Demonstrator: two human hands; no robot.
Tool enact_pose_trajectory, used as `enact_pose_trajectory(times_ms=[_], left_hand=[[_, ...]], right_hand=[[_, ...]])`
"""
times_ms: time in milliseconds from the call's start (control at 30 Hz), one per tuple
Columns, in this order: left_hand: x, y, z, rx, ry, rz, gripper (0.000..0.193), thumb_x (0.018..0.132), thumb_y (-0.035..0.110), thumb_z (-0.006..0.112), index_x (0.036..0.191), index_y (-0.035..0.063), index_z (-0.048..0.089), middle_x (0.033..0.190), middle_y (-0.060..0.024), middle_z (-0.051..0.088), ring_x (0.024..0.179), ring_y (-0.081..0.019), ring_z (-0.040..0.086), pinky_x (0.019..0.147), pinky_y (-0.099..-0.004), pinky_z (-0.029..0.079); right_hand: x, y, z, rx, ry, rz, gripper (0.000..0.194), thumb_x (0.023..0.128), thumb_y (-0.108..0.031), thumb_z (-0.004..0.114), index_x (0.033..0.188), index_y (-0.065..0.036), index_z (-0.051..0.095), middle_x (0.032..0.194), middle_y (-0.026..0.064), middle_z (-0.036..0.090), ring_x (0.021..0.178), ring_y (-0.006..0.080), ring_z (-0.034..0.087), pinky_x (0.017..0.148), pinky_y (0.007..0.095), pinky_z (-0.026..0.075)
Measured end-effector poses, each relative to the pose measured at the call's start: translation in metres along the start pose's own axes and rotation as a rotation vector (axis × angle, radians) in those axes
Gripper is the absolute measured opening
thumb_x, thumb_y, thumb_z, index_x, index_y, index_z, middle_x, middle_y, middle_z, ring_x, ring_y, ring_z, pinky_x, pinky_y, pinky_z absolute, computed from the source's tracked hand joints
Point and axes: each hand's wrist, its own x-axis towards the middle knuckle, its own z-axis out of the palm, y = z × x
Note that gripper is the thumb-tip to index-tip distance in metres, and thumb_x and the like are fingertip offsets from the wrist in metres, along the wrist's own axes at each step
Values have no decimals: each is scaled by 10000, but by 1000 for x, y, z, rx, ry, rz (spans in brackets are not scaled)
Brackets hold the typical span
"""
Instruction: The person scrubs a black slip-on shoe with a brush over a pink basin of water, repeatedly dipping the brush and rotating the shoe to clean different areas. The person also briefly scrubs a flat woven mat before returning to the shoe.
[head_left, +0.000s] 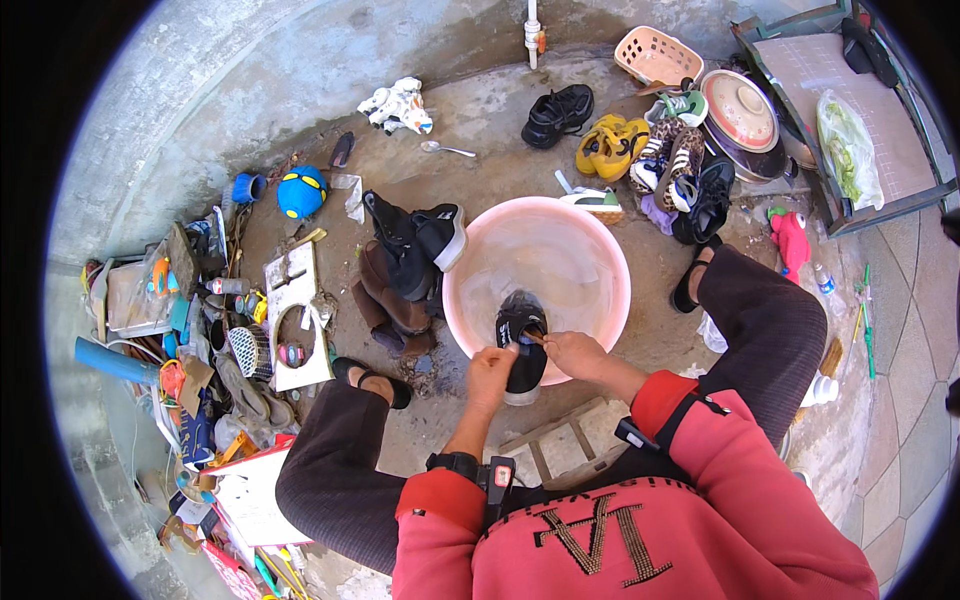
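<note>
A black shoe (529, 367) with a pale sole edge and white lettering lies over the near rim of a round pink basin (626, 300). Its far end dips into the cloudy water (536, 259). My left hand (491, 367) grips the shoe at its left side. My right hand (574, 354) pinches a thin brown handle (534, 335) that reaches into the shoe's opening. The handle's far end is hidden inside the shoe. Left of the basin, a black shoe with a white sole (441, 231) leans by a dark boot (397, 251) and brown boots (394, 307).
Beyond the basin stand black shoes (559, 116), yellow shoes (611, 146) and leopard-print shoes (666, 161). A metal spoon (448, 148) lies on the concrete. Mixed clutter surrounds a white board with a round hole (296, 315) at left. A low wooden stool (570, 442) sits before me.
</note>
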Motion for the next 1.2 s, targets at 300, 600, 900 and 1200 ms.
enact_pose_trajectory(times_ms=[300, 600, 900, 1200], left_hand=[[5, 6, 5, -42, -47, -439, 776, 627, 312, 762, 1172, -152, 463, 1096, -281, 584, 1044, -365, 575, 867, -352, 475], [8, 12, 0, 179, -27, -329, 508, 722, 41, 626, 1194, -54, 462, 984, -192, 615, 783, -290, 655, 570, -378, 576], [11, 13, 9, 342, 133, 68, 480, 714, 68, 583, 1187, -4, 549, 853, -158, 643, 742, -257, 645, 663, -353, 511], [-11, 75, 16, 267, 166, 268, 540, 614, 72, 645, 1129, -4, 501, 1080, -173, 447, 1031, -335, 456, 929, -372, 386]], right_hand=[[-13, -1, -10, 760, -233, 106, 394, 937, -266, 453, 1250, -44, 542, 694, 31, 486, 625, 98, 444, 575, 248, 400], [-37, -29, -24, -105, -118, -69, 365, 911, -266, 438, 1202, -73, 546, 855, 201, 643, 821, 341, 632, 716, 426, 496], [-18, -24, 4, 43, 120, -38, 276, 901, -247, 464, 1040, -33, 570, 828, 199, 637, 767, 365, 626, 686, 456, 494], [-8, -17, -26, 1654, -201, 301, 127, 932, -267, 453, 854, -170, 426, 665, -14, 406, 414, 54, 283, 367, 213, 210]])
